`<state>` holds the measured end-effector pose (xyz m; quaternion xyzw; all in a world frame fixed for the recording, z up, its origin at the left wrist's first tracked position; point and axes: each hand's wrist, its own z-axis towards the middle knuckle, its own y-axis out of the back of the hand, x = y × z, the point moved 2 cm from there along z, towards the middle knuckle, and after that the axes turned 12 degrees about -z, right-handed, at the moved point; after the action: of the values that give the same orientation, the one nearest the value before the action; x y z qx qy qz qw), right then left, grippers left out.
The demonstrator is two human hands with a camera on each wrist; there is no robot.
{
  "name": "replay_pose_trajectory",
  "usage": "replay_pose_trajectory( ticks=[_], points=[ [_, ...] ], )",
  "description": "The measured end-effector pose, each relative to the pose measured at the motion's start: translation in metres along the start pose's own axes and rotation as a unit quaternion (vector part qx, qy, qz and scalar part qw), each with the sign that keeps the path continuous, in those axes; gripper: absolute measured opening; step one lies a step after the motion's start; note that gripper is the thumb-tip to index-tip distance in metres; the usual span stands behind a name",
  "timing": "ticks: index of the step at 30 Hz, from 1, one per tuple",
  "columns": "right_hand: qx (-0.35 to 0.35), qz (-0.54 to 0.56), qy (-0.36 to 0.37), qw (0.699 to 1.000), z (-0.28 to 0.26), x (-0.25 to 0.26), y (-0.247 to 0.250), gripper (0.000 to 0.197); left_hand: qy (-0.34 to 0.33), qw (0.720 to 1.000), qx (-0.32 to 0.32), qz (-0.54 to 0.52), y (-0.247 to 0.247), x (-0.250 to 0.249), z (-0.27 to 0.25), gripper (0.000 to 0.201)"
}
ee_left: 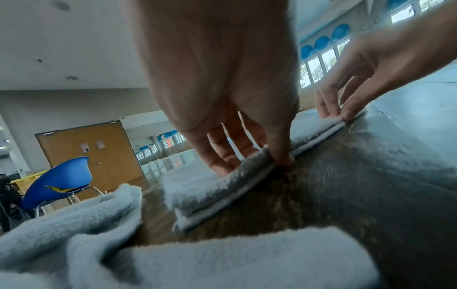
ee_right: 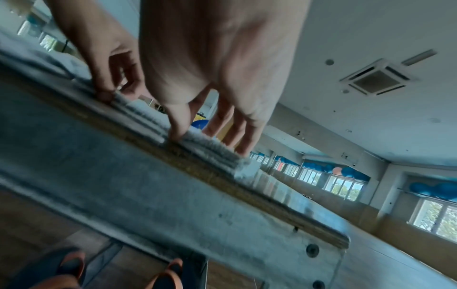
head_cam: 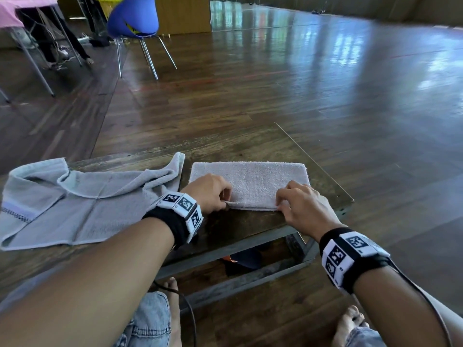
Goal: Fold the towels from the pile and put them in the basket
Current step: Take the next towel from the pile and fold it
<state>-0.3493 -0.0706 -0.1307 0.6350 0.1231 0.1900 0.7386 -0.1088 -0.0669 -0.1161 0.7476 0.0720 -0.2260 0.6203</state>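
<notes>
A pale folded towel (head_cam: 253, 181) lies flat on the low wooden table (head_cam: 240, 229), right of centre. My left hand (head_cam: 213, 194) pinches its near left edge, thumb under the top layers and fingers on top (ee_left: 247, 152). My right hand (head_cam: 300, 204) pinches the near right edge the same way (ee_right: 193, 135). The towel's stacked layers (ee_left: 222, 195) show along the near edge. A loose grey towel (head_cam: 75, 204) lies crumpled on the table's left half. No basket is in view.
The table's right corner (head_cam: 348, 199) and metal frame (ee_right: 197, 211) are close to my right hand. A blue chair (head_cam: 132, 18) stands far back left beside a pink-covered table (head_cam: 15, 11). My bare feet and knees are below the table edge.
</notes>
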Motion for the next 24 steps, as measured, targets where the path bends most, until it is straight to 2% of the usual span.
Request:
replay_pose_trajectory(
  ticks=[3, 5, 7, 8, 10, 12, 13, 16, 19, 24],
  points=[
    [0.057, -0.017, -0.026, 0.998, 0.005, -0.001, 0.011, 0.010, 0.003, 0.999, 0.037, -0.025, -0.003, -0.005, 0.001, 0.016],
    [0.131, -0.030, -0.037, 0.990, 0.009, -0.004, 0.018, 0.014, 0.020, 0.996, 0.084, -0.034, -0.004, -0.006, 0.000, 0.020],
    [0.209, -0.027, -0.035, 0.977, 0.012, -0.007, 0.024, 0.020, 0.042, 0.990, 0.117, -0.066, -0.005, -0.012, 0.000, 0.038],
    [0.220, -0.018, -0.037, 0.975, 0.014, -0.007, 0.026, 0.028, 0.044, 0.990, 0.097, -0.087, -0.005, -0.016, 0.001, 0.051],
    [0.157, 0.006, -0.054, 0.986, 0.016, -0.004, 0.026, 0.035, 0.024, 0.995, -0.017, -0.092, -0.003, -0.023, 0.005, 0.058],
    [0.041, 0.023, -0.055, 0.997, 0.017, 0.007, 0.021, 0.021, -0.006, 0.993, -0.115, -0.033, -0.005, -0.029, 0.010, 0.040],
    [0.008, 0.037, -0.037, 0.999, 0.018, 0.014, 0.016, 0.018, -0.011, 0.993, -0.117, 0.002, -0.011, -0.032, 0.012, 0.033],
    [0.017, 0.073, 0.027, 0.997, 0.021, 0.033, -0.009, 0.039, 0.032, 0.998, -0.036, 0.051, -0.041, -0.035, 0.018, 0.053],
    [0.049, 0.067, 0.018, 0.996, 0.019, 0.037, -0.034, 0.053, 0.066, 0.998, 0.002, 0.001, -0.061, -0.030, 0.022, 0.064],
    [0.095, 0.011, 0.006, 0.995, 0.020, 0.033, -0.046, 0.058, 0.083, 0.995, 0.055, 0.004, -0.065, -0.015, 0.028, 0.068]
  ],
)
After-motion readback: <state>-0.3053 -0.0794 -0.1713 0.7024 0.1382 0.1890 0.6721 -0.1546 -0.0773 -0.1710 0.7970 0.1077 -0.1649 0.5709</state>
